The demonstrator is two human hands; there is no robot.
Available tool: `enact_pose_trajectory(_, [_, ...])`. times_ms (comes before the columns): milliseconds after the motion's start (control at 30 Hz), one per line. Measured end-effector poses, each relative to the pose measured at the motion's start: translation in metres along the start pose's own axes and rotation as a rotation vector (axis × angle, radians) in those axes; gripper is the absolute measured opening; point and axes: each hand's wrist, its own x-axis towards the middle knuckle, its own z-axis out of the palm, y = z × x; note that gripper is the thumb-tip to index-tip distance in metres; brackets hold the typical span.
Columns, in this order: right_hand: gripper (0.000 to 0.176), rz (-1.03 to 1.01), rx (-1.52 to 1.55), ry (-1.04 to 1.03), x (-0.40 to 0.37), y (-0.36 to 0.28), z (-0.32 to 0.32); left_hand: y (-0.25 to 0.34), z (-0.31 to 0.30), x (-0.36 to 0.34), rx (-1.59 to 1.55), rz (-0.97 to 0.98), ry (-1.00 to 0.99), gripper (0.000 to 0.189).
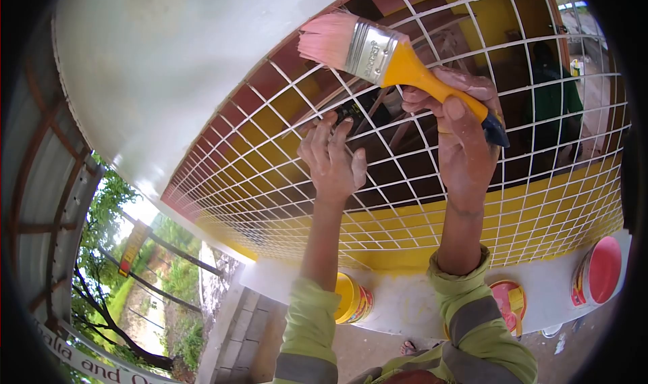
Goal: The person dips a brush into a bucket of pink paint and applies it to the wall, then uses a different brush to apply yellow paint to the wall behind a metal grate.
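My right hand (466,127) is closed round the yellow handle of a flat paintbrush (418,73), whose dark handle tip points down to the right. Pink paint coats its bristles, which are raised toward the upper left near the edge of a pale smooth wall. Lower and to the left, my left hand (331,154) rests against a white wire mesh (398,212), fingers bent and thumb apart. Its fingertips are at the wires, and no tool shows in it. Pale smears mark both hands.
Below the mesh runs a white ledge (405,303). Near it are a yellow bucket (346,299), a container of pink paint (503,296) and a red-pink bucket (603,270). A person in green (557,97) appears behind the mesh. Concrete blocks (236,330) stand lower left.
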Motion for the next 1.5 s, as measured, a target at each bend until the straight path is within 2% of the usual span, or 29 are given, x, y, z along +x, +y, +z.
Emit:
enact_pose_trajectory(267, [0.029,-0.084,-0.094,-0.109,0.01,0.002,-0.012,0.002,0.0,0.0,0.005,-0.014,-0.005,0.049])
enact_pose_trajectory(467, [0.033,-0.067,0.006,0.004,0.01,0.003,-0.01,0.002,0.0,0.001,0.004,-0.016,-0.001,0.049])
enact_pose_trajectory(667, [0.027,-0.06,0.055,0.045,0.011,0.003,-0.012,0.002,0.0,0.0,0.012,-0.014,-0.003,0.049])
enact_pose_trajectory(1267, [0.035,-0.102,0.067,0.073,0.017,-0.002,-0.012,0.003,0.0,0.0,0.016,-0.024,0.002,0.047])
enact_pose_trajectory(1500, [0.035,-0.059,0.107,0.082,0.02,-0.012,-0.012,0.003,0.0,0.0,-0.004,-0.03,0.008,0.045])
